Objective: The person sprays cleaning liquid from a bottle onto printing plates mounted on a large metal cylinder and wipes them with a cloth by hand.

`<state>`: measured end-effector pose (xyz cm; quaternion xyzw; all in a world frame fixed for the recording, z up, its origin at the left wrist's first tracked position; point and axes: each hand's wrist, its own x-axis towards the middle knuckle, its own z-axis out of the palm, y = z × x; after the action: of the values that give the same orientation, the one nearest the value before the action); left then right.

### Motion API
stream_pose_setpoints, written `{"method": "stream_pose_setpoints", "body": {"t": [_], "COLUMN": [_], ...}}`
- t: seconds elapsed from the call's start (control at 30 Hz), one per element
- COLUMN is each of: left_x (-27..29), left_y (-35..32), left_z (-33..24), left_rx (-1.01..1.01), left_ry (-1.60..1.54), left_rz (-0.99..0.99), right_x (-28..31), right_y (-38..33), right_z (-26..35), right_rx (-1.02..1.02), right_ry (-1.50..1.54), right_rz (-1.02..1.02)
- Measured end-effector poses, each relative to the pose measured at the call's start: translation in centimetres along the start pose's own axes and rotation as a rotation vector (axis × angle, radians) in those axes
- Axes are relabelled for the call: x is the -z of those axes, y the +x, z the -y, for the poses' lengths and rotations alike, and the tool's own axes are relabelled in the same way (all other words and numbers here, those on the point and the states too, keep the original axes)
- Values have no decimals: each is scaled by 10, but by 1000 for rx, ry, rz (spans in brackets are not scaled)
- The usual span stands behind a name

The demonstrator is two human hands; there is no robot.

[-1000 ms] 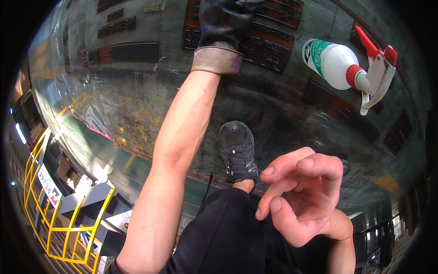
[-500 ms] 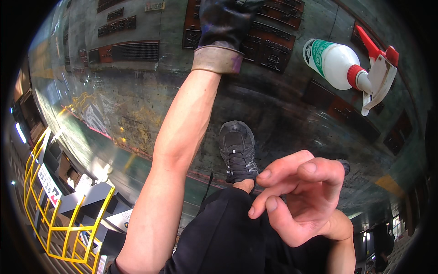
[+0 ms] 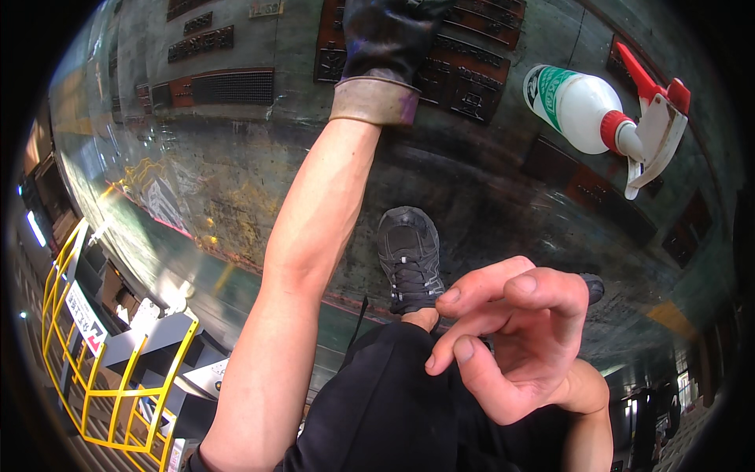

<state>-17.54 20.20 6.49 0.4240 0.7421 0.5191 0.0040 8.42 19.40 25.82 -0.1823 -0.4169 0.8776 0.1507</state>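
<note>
My left hand [image 3: 389, 43] wears a black glove with a worn tan cuff. It reaches out over a dark raised-relief plate [image 3: 472, 94] on a reddish-brown backing, and its fingertips run out past the upper edge of the view. Whether it grips anything is hidden. My bare right hand [image 3: 523, 342] hovers above my lap, palm turned up, fingers loosely bent and apart, with nothing in them. A white spray bottle [image 3: 586, 114] with a green label and a red-and-white trigger head lies on its side at the upper right.
Several more relief plates [image 3: 232, 88] lie on the dark, scuffed sheet [image 3: 236, 149], left and right of my arm. My black shoe [image 3: 409, 256] rests on that sheet. Yellow railing [image 3: 118, 393] and grey machinery stand at the lower left.
My right hand has drifted very slightly left. The gloved left hand and the spray bottle stay practically where they were.
</note>
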Motion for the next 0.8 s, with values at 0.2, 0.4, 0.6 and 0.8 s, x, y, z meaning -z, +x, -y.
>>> {"method": "stream_pose_setpoints", "body": {"t": [0.2,0.4,0.6,0.8], "left_x": [1,0,1,-3], "left_y": [1,1,-1,-2], "left_z": [5,4,5,5], "left_rx": [-78,-41,-47,-40], "left_ry": [98,23,25,36], "left_rz": [-7,4,-12,16], "right_x": [-1,-1,7,10], "right_y": [0,0,2,1], "right_z": [-1,-3,2,-3], "right_rx": [-2,14,-18,-5], "right_ry": [0,-9,-163,-161], "right_rz": [-8,-14,121,111]}}
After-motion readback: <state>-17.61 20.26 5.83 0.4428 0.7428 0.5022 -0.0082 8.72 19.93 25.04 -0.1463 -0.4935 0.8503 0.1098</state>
